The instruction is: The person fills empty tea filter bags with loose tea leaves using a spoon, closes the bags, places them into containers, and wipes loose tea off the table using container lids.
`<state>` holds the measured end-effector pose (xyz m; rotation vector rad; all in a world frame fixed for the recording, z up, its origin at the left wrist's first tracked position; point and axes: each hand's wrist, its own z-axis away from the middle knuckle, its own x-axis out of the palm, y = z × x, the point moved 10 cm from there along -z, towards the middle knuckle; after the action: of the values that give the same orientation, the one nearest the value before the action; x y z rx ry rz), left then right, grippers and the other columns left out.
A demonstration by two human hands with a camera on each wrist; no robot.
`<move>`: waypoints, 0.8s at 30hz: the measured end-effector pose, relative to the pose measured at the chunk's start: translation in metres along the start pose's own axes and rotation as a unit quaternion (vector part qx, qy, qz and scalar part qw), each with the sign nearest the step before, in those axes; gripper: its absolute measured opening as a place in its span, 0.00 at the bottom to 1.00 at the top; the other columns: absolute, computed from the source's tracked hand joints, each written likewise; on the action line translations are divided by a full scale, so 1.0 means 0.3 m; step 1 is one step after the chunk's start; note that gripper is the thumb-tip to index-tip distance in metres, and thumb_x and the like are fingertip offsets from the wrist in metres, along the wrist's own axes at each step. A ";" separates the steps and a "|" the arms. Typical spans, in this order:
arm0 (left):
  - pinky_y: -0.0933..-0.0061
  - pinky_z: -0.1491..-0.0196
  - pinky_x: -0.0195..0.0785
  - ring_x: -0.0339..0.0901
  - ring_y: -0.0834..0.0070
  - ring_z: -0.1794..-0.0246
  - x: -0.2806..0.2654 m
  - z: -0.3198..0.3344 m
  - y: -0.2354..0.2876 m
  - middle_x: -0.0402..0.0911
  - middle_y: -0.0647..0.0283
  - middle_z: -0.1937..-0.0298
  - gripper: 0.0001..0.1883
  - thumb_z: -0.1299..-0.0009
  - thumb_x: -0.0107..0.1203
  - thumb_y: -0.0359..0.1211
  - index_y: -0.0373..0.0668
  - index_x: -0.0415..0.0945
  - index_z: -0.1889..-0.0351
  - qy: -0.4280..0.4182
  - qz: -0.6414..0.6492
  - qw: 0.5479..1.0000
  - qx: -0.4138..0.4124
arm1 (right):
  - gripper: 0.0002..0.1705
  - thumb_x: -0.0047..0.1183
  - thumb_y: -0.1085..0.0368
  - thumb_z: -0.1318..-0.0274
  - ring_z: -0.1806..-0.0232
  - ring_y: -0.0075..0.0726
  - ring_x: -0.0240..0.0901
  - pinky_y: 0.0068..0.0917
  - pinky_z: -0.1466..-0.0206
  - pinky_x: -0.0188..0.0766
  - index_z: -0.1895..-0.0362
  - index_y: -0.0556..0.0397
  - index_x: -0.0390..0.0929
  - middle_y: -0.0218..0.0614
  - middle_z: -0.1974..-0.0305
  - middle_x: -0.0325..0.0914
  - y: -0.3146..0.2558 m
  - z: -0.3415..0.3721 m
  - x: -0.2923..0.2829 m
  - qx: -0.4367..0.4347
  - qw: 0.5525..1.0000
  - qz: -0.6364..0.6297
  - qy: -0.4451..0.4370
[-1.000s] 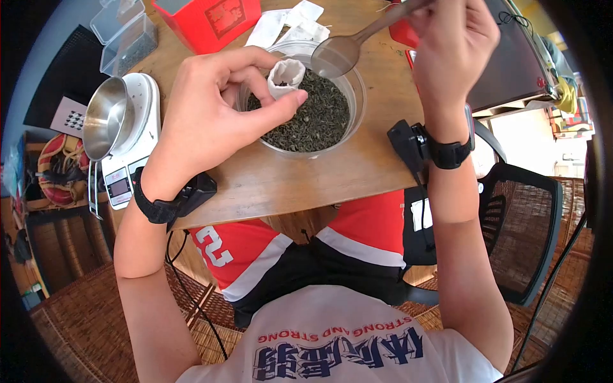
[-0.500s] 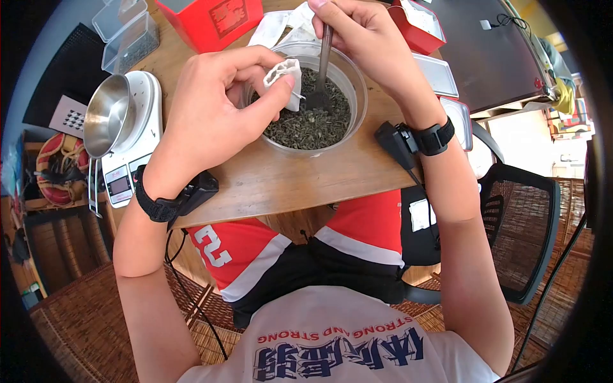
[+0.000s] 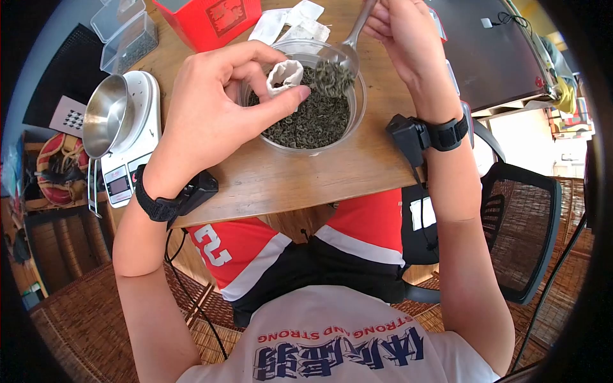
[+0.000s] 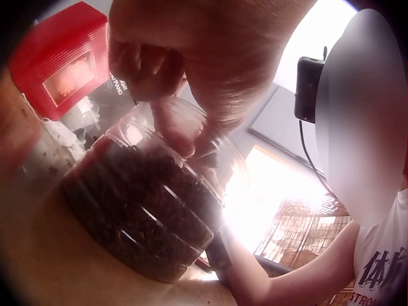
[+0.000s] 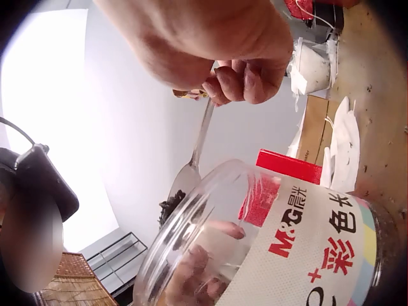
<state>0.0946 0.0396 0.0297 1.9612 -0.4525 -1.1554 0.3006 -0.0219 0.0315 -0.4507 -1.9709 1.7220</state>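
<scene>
The left hand [image 3: 214,99] pinches a small white pouch [image 3: 292,79] between thumb and fingers, its mouth facing upward and gaping, probably so that the opening stays rounded and easy to reach. The right hand [image 3: 408,41] has its fingers curled round the handle of a spoon [image 3: 349,50], near the upper end, a grip that seems meant to leave the bowl clear of the fingers. A heap of dark dried leaves [image 3: 333,79] sits on that bowl (tea, by the look of them).

Both pouch and spoon are held over a clear plastic tub [image 3: 361,105] of the same leaves, likely so that stray bits drop back inside. The tub stands on the wooden tabletop [image 3: 306,179] close to the person, within easy reach of both hands.

The pouch lies at the left hand's fingertips, above the tub's left part; the loaded spoon bowl is just to its right, below and to the left of the right hand. A scale [image 3: 145,108] stands beyond the left wrist.
</scene>
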 end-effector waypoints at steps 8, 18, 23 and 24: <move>0.87 0.75 0.44 0.59 0.98 0.78 -0.007 0.005 0.012 0.78 0.78 0.75 0.18 0.38 0.73 0.28 0.35 0.82 0.51 0.009 -0.004 1.000 0.007 | 0.20 0.52 0.53 0.24 0.86 0.13 0.46 0.18 0.80 0.43 0.71 0.48 0.75 0.15 0.86 0.56 -0.162 0.080 -0.007 -0.165 0.982 -0.039 0.081; 0.86 0.76 0.42 0.56 0.98 0.79 -0.010 0.008 -0.004 0.76 0.79 0.76 0.20 0.39 0.75 0.28 0.35 0.82 0.50 0.016 0.009 1.000 -0.001 | 0.22 0.50 0.55 0.22 0.87 0.09 0.48 0.14 0.82 0.41 0.73 0.52 0.75 0.16 0.87 0.60 -0.305 0.201 0.028 -0.394 0.915 0.041 0.081; 0.86 0.76 0.42 0.56 0.98 0.79 -0.010 0.008 -0.001 0.77 0.79 0.76 0.20 0.40 0.75 0.28 0.35 0.82 0.51 0.022 0.022 1.000 0.002 | 0.24 0.49 0.53 0.22 0.87 0.08 0.49 0.14 0.82 0.42 0.73 0.51 0.75 0.17 0.87 0.62 -0.328 0.237 0.037 -0.388 0.911 0.062 0.125; 0.86 0.76 0.42 0.56 0.98 0.79 -0.011 0.009 0.003 0.77 0.79 0.76 0.20 0.40 0.75 0.28 0.35 0.83 0.51 0.023 0.022 0.999 0.006 | 0.24 0.49 0.53 0.22 0.87 0.08 0.49 0.14 0.82 0.42 0.73 0.51 0.75 0.17 0.87 0.62 -0.330 0.241 0.042 -0.388 0.911 0.062 0.125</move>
<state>0.0907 0.0400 0.0316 1.9741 -0.4780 -1.0796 0.2566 -0.0901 0.1241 -1.0209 -2.3976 0.8027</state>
